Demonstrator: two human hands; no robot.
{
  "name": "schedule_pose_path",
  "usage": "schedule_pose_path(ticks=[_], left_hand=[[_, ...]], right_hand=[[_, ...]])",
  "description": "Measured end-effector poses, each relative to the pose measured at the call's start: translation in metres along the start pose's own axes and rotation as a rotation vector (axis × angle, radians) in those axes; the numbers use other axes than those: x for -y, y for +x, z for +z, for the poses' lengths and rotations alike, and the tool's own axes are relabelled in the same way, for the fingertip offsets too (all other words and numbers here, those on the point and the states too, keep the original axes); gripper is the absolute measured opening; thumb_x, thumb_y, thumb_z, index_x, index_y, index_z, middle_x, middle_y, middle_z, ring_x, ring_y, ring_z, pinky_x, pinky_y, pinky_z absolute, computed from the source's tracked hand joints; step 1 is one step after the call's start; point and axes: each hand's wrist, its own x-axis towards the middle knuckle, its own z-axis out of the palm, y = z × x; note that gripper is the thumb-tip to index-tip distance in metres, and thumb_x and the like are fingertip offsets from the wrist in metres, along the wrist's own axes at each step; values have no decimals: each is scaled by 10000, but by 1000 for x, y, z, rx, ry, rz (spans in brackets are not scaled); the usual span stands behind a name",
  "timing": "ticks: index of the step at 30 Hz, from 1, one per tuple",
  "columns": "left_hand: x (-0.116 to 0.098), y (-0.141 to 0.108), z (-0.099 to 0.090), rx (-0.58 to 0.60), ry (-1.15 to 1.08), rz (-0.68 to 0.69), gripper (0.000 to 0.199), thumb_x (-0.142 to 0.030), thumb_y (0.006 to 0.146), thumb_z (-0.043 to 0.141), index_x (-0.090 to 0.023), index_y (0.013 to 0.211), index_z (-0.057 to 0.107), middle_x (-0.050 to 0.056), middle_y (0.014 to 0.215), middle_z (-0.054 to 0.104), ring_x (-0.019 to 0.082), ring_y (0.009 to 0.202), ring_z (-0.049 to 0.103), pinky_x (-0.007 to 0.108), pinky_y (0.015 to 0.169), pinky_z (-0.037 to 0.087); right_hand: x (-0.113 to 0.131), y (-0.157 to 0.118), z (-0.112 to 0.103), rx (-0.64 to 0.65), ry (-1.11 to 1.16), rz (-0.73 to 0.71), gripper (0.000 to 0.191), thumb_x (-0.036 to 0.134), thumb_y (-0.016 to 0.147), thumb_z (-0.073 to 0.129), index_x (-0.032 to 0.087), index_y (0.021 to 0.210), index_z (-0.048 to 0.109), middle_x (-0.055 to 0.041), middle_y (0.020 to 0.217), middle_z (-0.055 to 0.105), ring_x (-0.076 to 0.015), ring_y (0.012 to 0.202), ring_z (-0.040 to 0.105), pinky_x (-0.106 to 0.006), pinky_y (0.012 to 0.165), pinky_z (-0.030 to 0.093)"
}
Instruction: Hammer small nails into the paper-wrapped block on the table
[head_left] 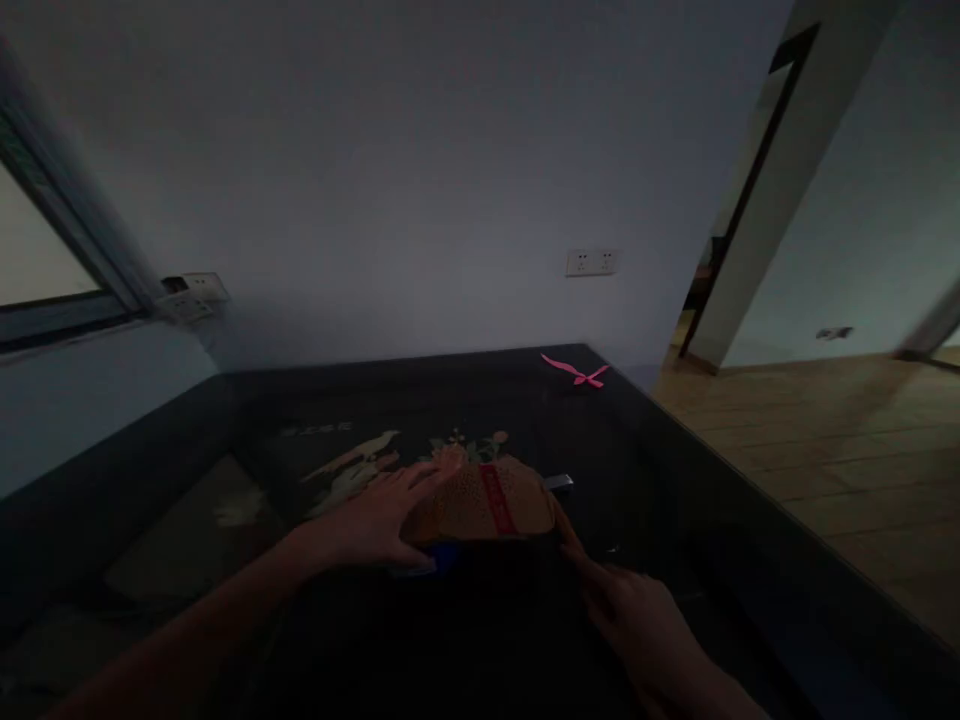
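Appearing steadied at lower centre, the tan package (461, 503) is gripped by the left hand (386, 512), closure unclear for the right hand (634, 612).

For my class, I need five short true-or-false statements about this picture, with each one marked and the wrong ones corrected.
1. The left hand touches the tan speckled item. True.
2. The item's band is green. False: it is red.
3. The right hand is at the item's right end. True.
4. The pink ribbon hangs on the wall. False: it lies on the table.
5. The table's top is white. False: it is dark.
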Motion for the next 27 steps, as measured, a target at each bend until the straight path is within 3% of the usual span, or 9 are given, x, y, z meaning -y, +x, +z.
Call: schedule_pose_path(ticks=[7,11,16,23,27], left_hand=[[-15,-9,-2,-19,-145,11,1063,-540,589,717,-310,1452,140,85,1456,323,336,1304,330,473,1059,292],[-21,-11,-4,-24,-194,2,1047,-529,588,724,-307,1447,168,80,1459,325,330,1300,337,477,1066,280],[-18,-13,-2,-51,-255,26,1048,-560,588,720,-301,1446,177,76,1463,329,319,1308,329,474,1074,267],[-15,-12,0,-70,-220,94,1074,-569,573,734,-324,1448,161,69,1476,312,320,1316,328,485,1085,246],[-6,-27,-6,-168,-199,92,968,-641,649,635,-297,1443,199,86,1507,237,323,1359,250,513,1106,195]], right_hand=[[10,7,-1,90,14,-23,517,173,835,396,239,1340,484,-83,978,726,-239,823,694,-326,678,502],[7,7,2,109,68,-6,518,174,847,371,246,1351,468,-80,1052,710,-226,854,689,-338,720,510],[4,7,3,105,107,-1,503,202,862,356,245,1349,471,-82,1145,676,-234,918,675,-361,753,514],[1,5,5,73,93,27,476,242,868,361,228,1319,512,-82,1101,696,-246,915,678,-378,761,516],[-3,4,10,35,86,55,457,269,860,390,209,1284,548,-79,1098,699,-249,914,680,-380,770,515]])
